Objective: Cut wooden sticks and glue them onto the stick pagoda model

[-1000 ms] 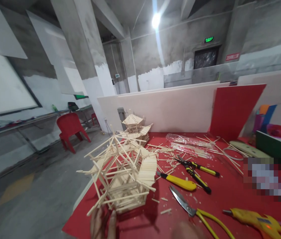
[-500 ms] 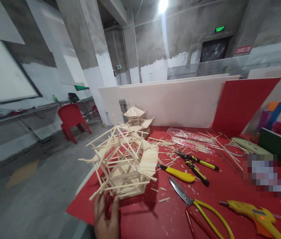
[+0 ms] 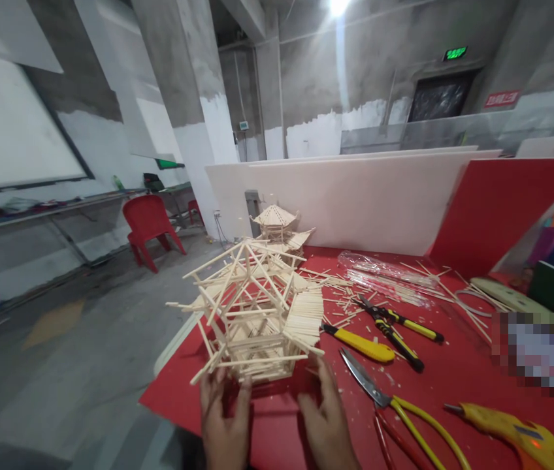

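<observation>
A half-built pavilion model of thin wooden sticks [image 3: 255, 313] stands on the red table [image 3: 453, 385] near its left front corner. My left hand [image 3: 223, 418] grips the model's base at the front left, fingers curled on the lower sticks. My right hand [image 3: 323, 418] touches the base at the front right, fingers against the bottom edge. A smaller finished stick pavilion [image 3: 279, 228] stands behind it by the white board.
Right of the model lie a yellow utility knife [image 3: 360, 344], yellow-handled pliers [image 3: 397, 326], yellow-handled scissors [image 3: 394, 408] and a yellow glue gun [image 3: 512, 434]. Loose sticks and plastic packets [image 3: 385, 277] lie further back. White and red boards wall the table's back. A red chair [image 3: 147, 225] stands on the floor to the left.
My right hand has come into view and reached the model's base at the right. My left hand stays on the base. The camera has tilted down slightly.
</observation>
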{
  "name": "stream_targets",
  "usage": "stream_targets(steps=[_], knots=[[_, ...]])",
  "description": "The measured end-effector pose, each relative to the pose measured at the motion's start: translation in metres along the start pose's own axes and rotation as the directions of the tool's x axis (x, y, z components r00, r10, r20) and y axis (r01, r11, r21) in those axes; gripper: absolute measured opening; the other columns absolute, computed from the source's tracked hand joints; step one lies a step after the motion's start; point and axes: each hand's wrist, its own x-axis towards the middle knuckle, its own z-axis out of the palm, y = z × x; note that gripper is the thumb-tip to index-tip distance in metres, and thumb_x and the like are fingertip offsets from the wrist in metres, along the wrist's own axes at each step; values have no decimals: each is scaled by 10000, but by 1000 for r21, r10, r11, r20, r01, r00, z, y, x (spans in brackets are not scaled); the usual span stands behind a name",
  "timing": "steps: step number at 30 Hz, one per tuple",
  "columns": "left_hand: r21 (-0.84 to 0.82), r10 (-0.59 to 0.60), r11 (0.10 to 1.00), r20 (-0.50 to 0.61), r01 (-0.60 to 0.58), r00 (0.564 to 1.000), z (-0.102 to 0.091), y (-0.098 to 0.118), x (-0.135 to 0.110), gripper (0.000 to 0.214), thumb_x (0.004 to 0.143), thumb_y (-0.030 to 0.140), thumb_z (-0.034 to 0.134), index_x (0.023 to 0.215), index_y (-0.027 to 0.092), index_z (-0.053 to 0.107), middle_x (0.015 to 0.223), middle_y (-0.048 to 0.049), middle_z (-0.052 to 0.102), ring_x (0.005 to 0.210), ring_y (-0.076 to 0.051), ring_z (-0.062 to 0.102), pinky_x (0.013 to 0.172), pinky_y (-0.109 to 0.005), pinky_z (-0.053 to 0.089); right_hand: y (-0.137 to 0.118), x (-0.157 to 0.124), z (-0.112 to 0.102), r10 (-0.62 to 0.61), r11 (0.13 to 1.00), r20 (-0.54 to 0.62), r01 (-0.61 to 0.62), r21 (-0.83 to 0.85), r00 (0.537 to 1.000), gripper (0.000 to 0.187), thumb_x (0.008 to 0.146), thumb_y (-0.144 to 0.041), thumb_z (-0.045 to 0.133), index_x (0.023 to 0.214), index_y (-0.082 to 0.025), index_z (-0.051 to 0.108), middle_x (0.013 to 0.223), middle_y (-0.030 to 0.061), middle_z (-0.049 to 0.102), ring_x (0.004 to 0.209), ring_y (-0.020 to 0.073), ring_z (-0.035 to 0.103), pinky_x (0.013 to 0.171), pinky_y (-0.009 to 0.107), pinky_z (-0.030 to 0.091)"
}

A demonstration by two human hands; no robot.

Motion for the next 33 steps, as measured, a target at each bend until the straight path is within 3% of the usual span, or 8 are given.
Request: stream_targets(steps=[4, 12, 17, 22, 25, 29, 33], knots=[[5, -61, 998, 25, 61, 998, 4, 1, 1, 530, 790, 580, 598, 1063, 139, 703, 1536, -157, 374, 1381, -356, 415, 1160, -430, 310, -2, -3, 7, -54, 998, 86, 57, -34, 995, 588, 845, -147, 485, 1425, -236, 478, 1522, 86, 396, 1438, 274, 331, 1133, 454, 380], [-67, -73, 995, 30, 75, 997, 7, -3, 2, 488, 845, 525, 578, 1114, 134, 695, 1560, -145, 347, 1398, -325, 403, 1161, -390, 310, -12, -3, -2, -127, 981, 192, 152, -119, 973, 647, 804, -91, 518, 1424, -277, 487, 1573, 89, 264, 1435, 313, 327, 1122, 503, 390], [-55, 13, 998, 39, -11, 999, 6, -8, 11, 461, 899, 471, 522, 1198, 150, 660, 1569, -138, 351, 1436, -297, 345, 1174, -405, 289, -3, -9, 10, -190, 958, 250, 235, -164, 949, 770, 776, -85, 542, 1491, -318, 374, 1577, 60, 285, 1454, 308, 292, 1111, 477, 417], [-23, 5, 1000, 50, -4, 999, 4, -8, 12, 457, 902, 463, 507, 1197, 149, 658, 1549, -160, 383, 1440, -305, 339, 1177, -439, 280, 4, -17, 22, -182, 959, 139, 207, -193, 973, 716, 812, -130, 542, 1489, -289, 376, 1591, 80, 268, 1459, 335, 270, 1107, 514, 412], [0, -1, 1000, 60, 1, 998, 4, -8, 10, 474, 892, 471, 525, 1218, 145, 638, 1558, -170, 366, 1446, -308, 326, 1176, -451, 279, 8, -15, 22, -146, 964, 105, 165, -207, 984, 737, 848, -188, 553, 1532, -245, 286, 1574, 118, 307, 1461, 331, 266, 1104, 520, 411], [33, 31, 999, 60, -33, 998, 4, -8, 8, 497, 849, 494, 568, 1205, 152, 626, 1569, -187, 342, 1453, -324, 307, 1176, -472, 269, 18, -14, 20, -157, 961, 175, 191, -199, 972, 813, 804, -126, 567, 1544, -238, 250, 1531, 114, 399, 1417, 300, 372, 1098, 472, 434], [100, 48, 994, 35, -52, 998, 6, -10, 10, 573, 756, 522, 642, 1188, 147, 620, 1541, -207, 382, 1451, -355, 298, 1178, -491, 257, 26, -16, 24, -216, 955, 181, 246, -166, 959, 892, 739, -63, 552, 1550, -252, 233, 1523, 81, 422, 1430, 285, 348, 1097, 443, 442]])
